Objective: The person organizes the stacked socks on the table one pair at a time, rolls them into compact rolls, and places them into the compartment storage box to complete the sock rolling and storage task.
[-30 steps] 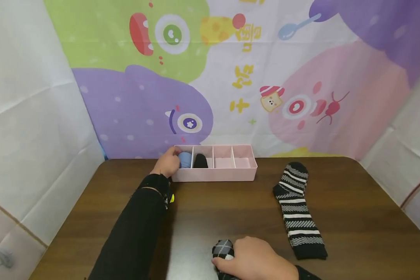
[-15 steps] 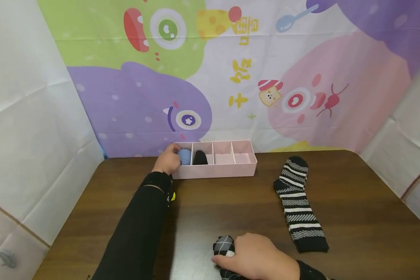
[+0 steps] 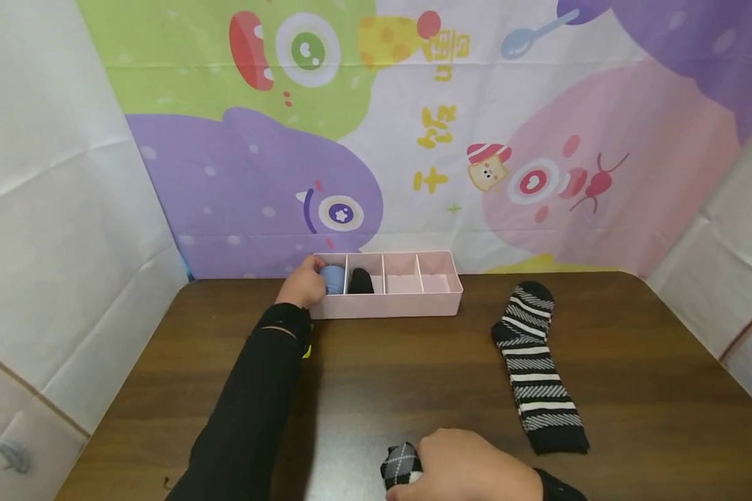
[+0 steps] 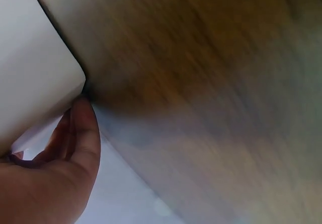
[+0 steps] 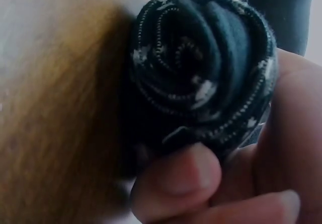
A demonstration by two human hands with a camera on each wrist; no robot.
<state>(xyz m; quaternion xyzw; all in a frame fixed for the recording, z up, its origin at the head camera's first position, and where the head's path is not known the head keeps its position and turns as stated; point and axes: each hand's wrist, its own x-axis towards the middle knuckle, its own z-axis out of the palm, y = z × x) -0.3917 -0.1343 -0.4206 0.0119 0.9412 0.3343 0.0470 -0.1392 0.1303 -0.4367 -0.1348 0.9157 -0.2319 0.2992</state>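
Note:
At the left end of a pink four-part box [image 3: 388, 306], my left hand [image 3: 302, 285] grips the end wall. In the left wrist view, the fingers [image 4: 85, 128] lie along the outside of the box's pale wall [image 4: 35, 58]. My right hand [image 3: 470, 466] holds a rolled grey-and-black argyle sock [image 3: 402, 465] low on the table. The right wrist view shows the roll's spiral end [image 5: 201, 83], with fingertips [image 5: 193, 171] curled against it. Flat on the right lies a black-and-white striped sock [image 3: 542, 376], toe pointing away.
Inside the box, a blue roll [image 3: 333, 280] fills the leftmost compartment and a dark roll [image 3: 361, 281] stands in the second. The brown wooden table [image 3: 413, 369] ends at a cartoon-printed cloth [image 3: 413, 223] just behind the box. White sheeting [image 3: 56, 174] flanks the left side.
The right hand and the argyle roll have come slightly nearer the front edge. My left hand keeps its hold on the box. The head view has shifted a little.

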